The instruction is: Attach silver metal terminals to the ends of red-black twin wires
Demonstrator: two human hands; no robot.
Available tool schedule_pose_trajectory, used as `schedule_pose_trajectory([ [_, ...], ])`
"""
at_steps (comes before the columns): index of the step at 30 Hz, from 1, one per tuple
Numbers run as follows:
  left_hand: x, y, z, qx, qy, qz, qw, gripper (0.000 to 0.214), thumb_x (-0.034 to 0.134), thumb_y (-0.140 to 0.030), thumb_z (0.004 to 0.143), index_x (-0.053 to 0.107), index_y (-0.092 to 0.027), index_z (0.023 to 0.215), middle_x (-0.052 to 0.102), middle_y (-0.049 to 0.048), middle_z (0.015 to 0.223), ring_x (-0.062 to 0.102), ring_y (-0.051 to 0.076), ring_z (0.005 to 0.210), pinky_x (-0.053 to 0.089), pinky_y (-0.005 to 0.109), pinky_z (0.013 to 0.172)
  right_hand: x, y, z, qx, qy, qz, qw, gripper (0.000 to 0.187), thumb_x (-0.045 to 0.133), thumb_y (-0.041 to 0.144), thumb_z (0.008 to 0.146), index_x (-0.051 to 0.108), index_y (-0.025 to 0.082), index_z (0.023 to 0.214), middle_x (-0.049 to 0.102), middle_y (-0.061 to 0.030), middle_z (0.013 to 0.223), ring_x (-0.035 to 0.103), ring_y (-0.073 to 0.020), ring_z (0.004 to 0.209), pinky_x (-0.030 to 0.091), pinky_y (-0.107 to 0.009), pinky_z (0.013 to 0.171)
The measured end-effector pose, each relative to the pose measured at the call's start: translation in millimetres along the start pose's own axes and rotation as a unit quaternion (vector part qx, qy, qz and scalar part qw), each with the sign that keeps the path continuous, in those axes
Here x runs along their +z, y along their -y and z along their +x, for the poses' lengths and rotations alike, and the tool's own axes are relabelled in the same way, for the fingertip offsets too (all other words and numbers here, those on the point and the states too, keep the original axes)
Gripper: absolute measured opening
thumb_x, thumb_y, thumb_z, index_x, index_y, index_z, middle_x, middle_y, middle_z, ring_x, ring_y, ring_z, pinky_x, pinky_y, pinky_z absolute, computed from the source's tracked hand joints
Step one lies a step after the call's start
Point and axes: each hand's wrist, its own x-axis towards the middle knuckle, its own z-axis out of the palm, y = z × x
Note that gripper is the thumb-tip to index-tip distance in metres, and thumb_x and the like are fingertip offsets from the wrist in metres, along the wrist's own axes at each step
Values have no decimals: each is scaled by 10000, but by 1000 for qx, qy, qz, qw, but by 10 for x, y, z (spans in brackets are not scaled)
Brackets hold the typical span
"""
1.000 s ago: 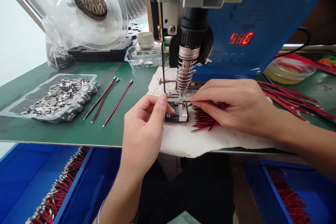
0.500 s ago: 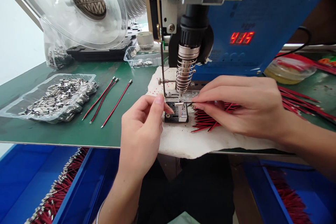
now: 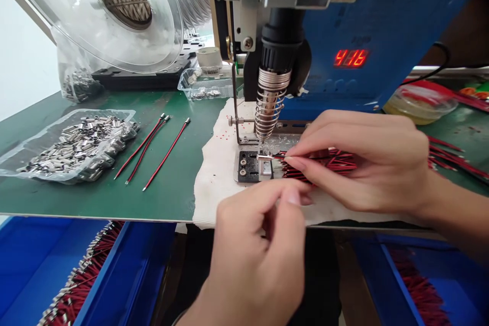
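My right hand (image 3: 367, 160) pinches a thin dark wire (image 3: 280, 155) between thumb and forefinger. The wire runs left to a small silver metal cylinder (image 3: 264, 158), which rests on a light block in the black fixture (image 3: 249, 167). Just above the cylinder is the tip of a soldering iron (image 3: 269, 107) wrapped in a coil spring. My left hand (image 3: 263, 234) is in front of the fixture, its thumb and forefinger pressed together beside the pile of red and black wires (image 3: 336, 162). What its fingertips hold, if anything, is hidden.
A clear tray (image 3: 72, 147) of small metal cylinders stands left. Several red wires with metal ends (image 3: 167, 155) lie beside it. A blue machine (image 3: 367, 20) reads 416 behind. Blue bins (image 3: 114, 270) with wired parts sit below the table edge; a clear reel (image 3: 153, 51) stands at back left.
My left hand has moved from the fixture's left side right and toward me, beside the wire pile. My right hand has shifted slightly right and down. The display went from 415 to 416.
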Motion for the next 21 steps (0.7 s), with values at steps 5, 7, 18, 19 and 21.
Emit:
schedule_pose_trajectory([
  [5,104,14,16,6,62,-27,998,224,591,-303,1007,808,-251,1026,683,-3,742,521,115,562,509,252,603,-35,16,-10,70,12,77,995,109,686,161,938,652,198,841,683,-3,783,622,-116,661,496,-255,554],
  [7,118,10,17,-4,65,-47,997,239,579,-321,1017,808,-257,1035,667,-8,734,491,107,545,522,252,622,-39,22,-15,111,16,121,986,127,680,185,953,636,207,836,654,2,774,615,-120,655,481,-246,519],
  [18,207,-31,54,-42,54,-104,992,355,582,-320,1010,639,-188,685,576,9,659,520,124,618,528,247,621,-46,47,-1,116,31,200,972,70,732,225,949,690,220,894,651,4,867,627,-128,758,514,-263,622],
  [19,199,-43,63,-46,49,-115,991,335,589,-310,1004,646,-189,697,584,9,658,517,121,606,508,236,579,-51,44,-1,112,33,194,974,61,722,235,959,695,223,905,662,-1,877,639,-137,771,522,-274,637],
  [21,154,-57,68,-54,38,-136,989,267,611,-292,989,672,-195,748,608,2,658,477,96,531,438,214,479,-60,15,0,99,34,173,979,42,699,237,976,699,228,934,689,-11,907,664,-152,804,539,-292,666],
])
